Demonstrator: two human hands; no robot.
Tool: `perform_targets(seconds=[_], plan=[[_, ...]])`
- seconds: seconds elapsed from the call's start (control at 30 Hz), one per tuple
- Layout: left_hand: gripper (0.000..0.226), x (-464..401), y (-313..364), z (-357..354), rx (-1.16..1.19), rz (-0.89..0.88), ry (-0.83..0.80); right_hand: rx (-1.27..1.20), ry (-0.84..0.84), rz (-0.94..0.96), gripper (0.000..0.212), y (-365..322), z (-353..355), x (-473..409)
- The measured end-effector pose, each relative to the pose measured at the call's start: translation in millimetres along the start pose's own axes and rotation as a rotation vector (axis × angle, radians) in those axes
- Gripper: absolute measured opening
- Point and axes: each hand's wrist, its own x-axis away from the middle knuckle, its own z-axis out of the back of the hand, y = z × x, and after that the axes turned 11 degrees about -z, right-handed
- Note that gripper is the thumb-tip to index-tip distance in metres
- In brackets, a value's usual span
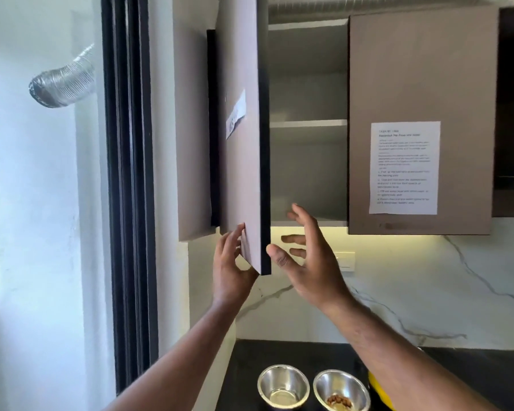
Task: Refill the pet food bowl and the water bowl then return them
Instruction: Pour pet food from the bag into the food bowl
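Nearest, at the bottom edge: two steel bowls side by side on the black desk [324,350]. Left bowl [283,385] bare inside, no water or food to be seen. Right bowl [341,391] holding a small heap of brown kibble [339,402], far from full. Just beside it, half hidden under the right forearm, a yellow object [379,391], too cut off to name.

Higher and further out, both arms raised. Left hand [233,269] on the lower corner of the open cabinet door [244,143], grip loosely curled round its edge, fingers behind the panel. Right hand [306,256] spread wide, palm toward the door's dark edge, holding nothing, just short of touching.

Beyond, the cabinet interior [307,173]: both visible shelves bare, no food container in sight. Neighbouring door shut, with a printed sheet [404,167] taped on.

Judging by this: refilling hardly begun, the step in hand being the cabinet itself. Next probably calls for finding more feed, topping the kibble bowl, then water for the empty one.
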Motion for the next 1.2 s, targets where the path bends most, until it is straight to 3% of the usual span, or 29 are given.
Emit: perform_targets(seconds=[0.17, 0.4, 0.67, 1.2], plan=[[0.092, -5, -3, -32, -0.055, -0.098, -0.122, 0.174, 0.200, 0.043, 0.079, 9, 5, -14], [0.072, -18, -14, -86, 0.028, -0.136, -0.254, 0.492, 0.409, 0.146, 0.068, 85, 38, -48], [0.065, -41, -41, -140, -0.145, -0.168, -0.231, 1.050, 0.307, 0.092, 0.079, 188, 66, -97], [0.064, -62, -96, -209, -0.274, -0.103, -0.182, 1.090, 0.212, -0.032, 0.088, 270, 63, -170]])
